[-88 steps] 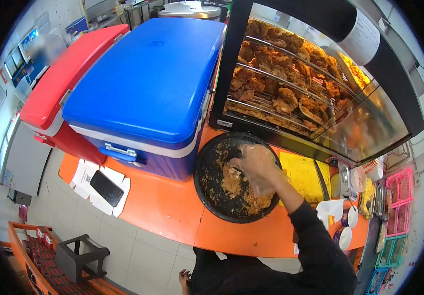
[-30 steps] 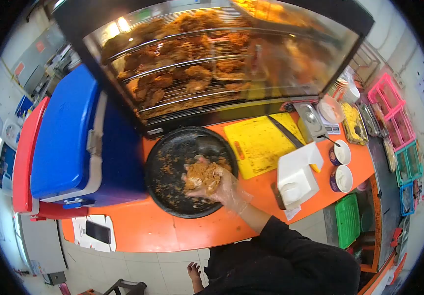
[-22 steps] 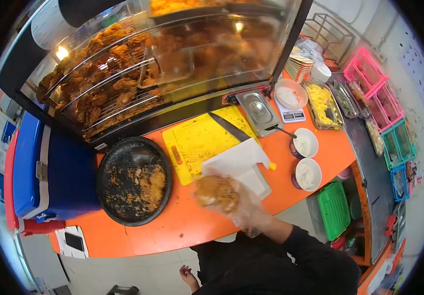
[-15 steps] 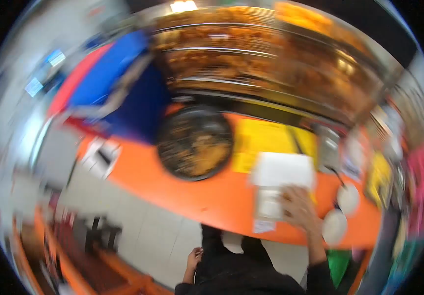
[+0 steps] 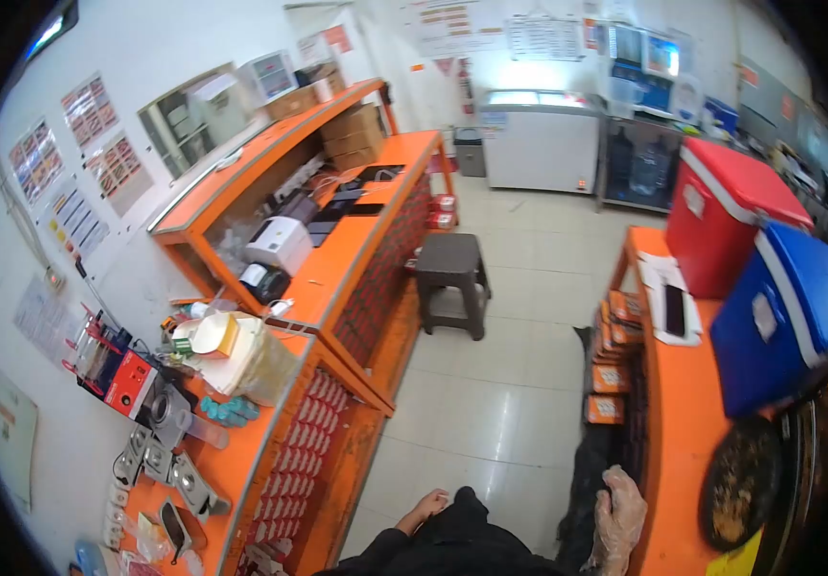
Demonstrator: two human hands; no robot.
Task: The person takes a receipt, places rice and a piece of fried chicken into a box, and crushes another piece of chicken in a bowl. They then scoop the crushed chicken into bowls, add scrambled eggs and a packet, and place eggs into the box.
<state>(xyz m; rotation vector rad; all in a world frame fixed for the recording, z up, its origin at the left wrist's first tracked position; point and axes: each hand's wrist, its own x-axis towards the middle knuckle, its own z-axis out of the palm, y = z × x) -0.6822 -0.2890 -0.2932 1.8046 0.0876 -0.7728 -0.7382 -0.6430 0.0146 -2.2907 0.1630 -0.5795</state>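
My right hand (image 5: 620,520), in a clear plastic glove, hangs beside the orange counter (image 5: 668,461) at the right. Its fingers are loosely bent and apart, and nothing shows in them. My left hand (image 5: 425,507) is low by my dark clothing, over the floor, with its fingers loosely extended and holding nothing I can see. On the right counter, a round black pan (image 5: 742,480) contains brown food pieces. Farther along that counter stand a blue cooler box (image 5: 779,317) and a red cooler box (image 5: 731,216). A dark phone-like object (image 5: 675,309) lies on white paper beside them.
A grey plastic stool (image 5: 452,274) stands in the aisle on the tiled floor (image 5: 520,384). Along the left runs an orange counter (image 5: 352,259) with a white printer (image 5: 280,245), containers and metal dispensers. At the back are a chest freezer (image 5: 541,144) and orange boxes (image 5: 608,379) under the right counter.
My view has swung left from the food display to the aisle. My right hand has left the white box on the counter and is now lower, beside the counter edge.
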